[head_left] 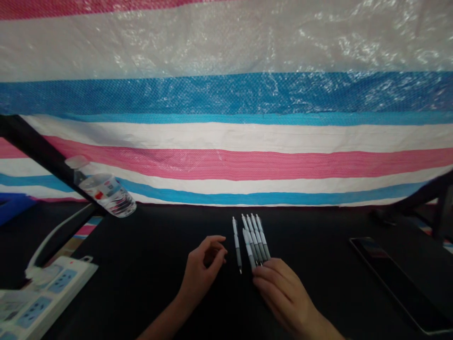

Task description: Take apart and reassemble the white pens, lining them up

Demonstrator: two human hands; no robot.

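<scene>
Several white-and-grey click pens [255, 236] lie side by side on the black table, their clicker ends pointing away from me. One pen [249, 249] at the left of this row sits lower than the others, its near end between the fingertips of my right hand [281, 290]. My right fingers also hide the near tips of some pens beside it. A single pen [237, 243] lies apart to the left, tip toward me. My left hand [203, 264] is left of that pen, not touching it, fingers loosely curved and apart with nothing in them.
A clear plastic bottle [111, 191] leans at the back left near a dark bar. At the lower left is a white power strip [53, 288] with a plugged-in cable. A dark phone or tablet [399, 283] lies at right. Striped sheeting [226, 165] hangs behind the black table [148, 255].
</scene>
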